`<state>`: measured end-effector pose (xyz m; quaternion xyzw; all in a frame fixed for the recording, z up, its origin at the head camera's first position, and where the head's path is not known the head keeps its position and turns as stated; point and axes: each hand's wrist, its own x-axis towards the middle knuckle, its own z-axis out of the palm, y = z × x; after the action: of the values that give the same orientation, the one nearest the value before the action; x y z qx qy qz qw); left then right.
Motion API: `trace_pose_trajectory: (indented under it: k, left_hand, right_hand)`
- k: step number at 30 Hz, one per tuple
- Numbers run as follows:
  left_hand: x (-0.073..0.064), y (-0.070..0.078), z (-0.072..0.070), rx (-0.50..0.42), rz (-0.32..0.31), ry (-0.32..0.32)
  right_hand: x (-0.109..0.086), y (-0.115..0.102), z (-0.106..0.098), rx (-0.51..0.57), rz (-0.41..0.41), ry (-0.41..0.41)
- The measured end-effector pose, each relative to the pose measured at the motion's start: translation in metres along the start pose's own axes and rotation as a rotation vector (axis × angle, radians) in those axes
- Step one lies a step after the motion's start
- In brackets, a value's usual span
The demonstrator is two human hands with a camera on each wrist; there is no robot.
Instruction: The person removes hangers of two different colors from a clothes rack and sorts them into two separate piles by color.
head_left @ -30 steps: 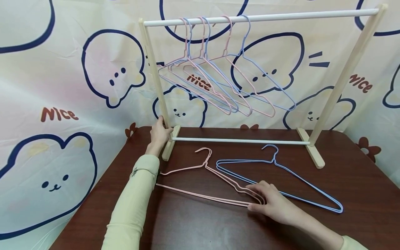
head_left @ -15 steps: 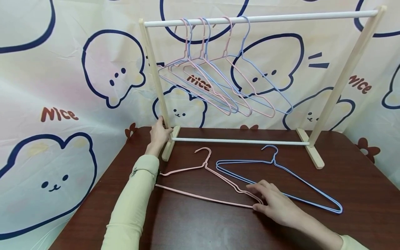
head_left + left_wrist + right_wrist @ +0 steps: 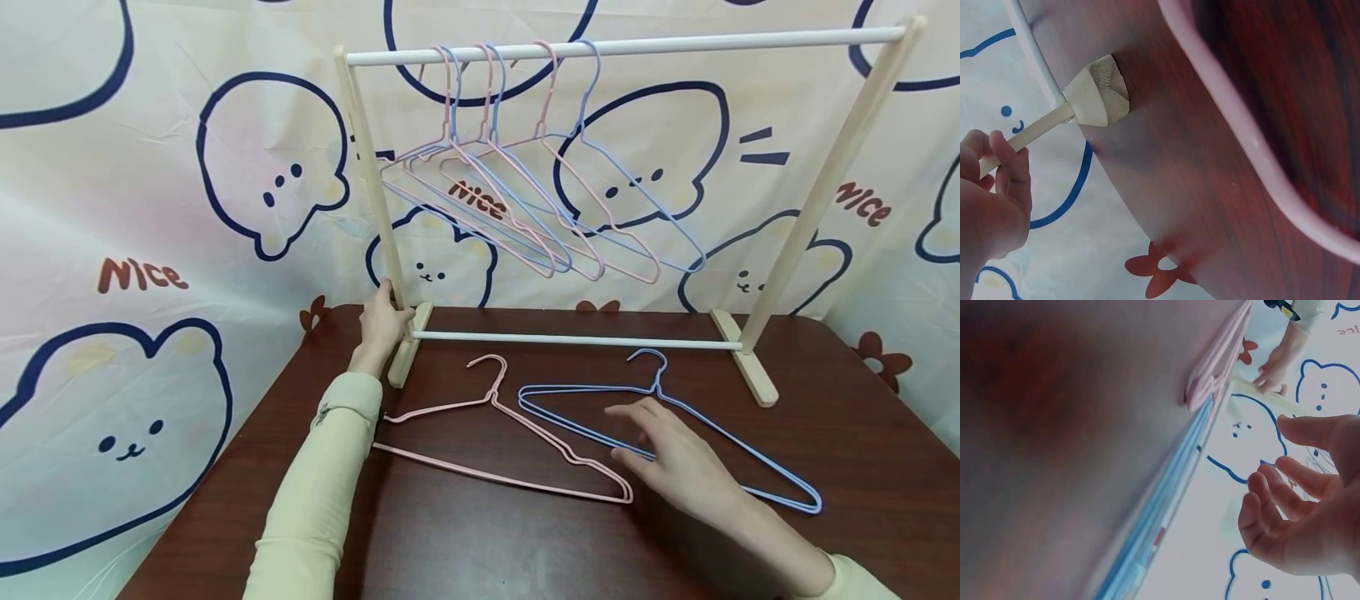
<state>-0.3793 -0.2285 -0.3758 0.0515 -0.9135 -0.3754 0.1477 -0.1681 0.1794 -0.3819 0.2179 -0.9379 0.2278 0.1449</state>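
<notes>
At the far left, my left hand (image 3: 381,325) grips the lower part of a pale wooden rack upright (image 3: 366,150). The left wrist view shows the fingers curled round that upright (image 3: 1041,127), above its foot (image 3: 1094,94). Two or so pink clothes hangers (image 3: 495,477) lie stacked on the table, hooks toward the rack; my left forearm hides their left corner. To their right lie stacked blue clothes hangers (image 3: 660,388). Over these blue hangers is my right hand (image 3: 678,462), holding nothing, thumb and fingers apart. In the right wrist view the right hand (image 3: 1310,506) has loosely bent fingers.
The rack's white top rail (image 3: 712,40) carries several pink and blue hangers (image 3: 542,129), bunched toward its left half. A lower white bar (image 3: 577,339) joins the feet, including the right foot (image 3: 750,367). Behind hangs a patterned cloth (image 3: 172,67). The table (image 3: 480,550) is dark wood.
My right hand has let go of the pink hangers' right corner and lifted toward the blue hangers. The pink hangers now lie more closely aligned. My left hand stays on the upright.
</notes>
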Motion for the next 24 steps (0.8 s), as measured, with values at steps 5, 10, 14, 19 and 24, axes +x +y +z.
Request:
trace_pose_trajectory:
  k: [5, 10, 14, 19, 24]
  left_hand:
    - [-0.001, 0.000, 0.000, -0.008, -0.007, 0.002]
    - [0.000, -0.001, 0.001, 0.004, 0.008, 0.013]
    - [0.001, -0.002, 0.002, 0.018, 0.015, 0.020]
    - [0.001, -0.002, 0.002, 0.015, 0.024, 0.020]
    - [0.002, -0.003, 0.002, 0.013, 0.019, 0.017]
  right_hand:
    - [0.009, 0.002, -0.007, -0.091, -0.058, 0.130]
    - [0.017, 0.002, -0.017, -0.110, -0.078, 0.198]
    - [0.023, 0.004, -0.026, -0.143, -0.101, 0.264]
    - [0.029, 0.006, -0.038, -0.150, -0.102, 0.350]
    - [0.036, 0.005, -0.053, -0.117, -0.097, 0.450]
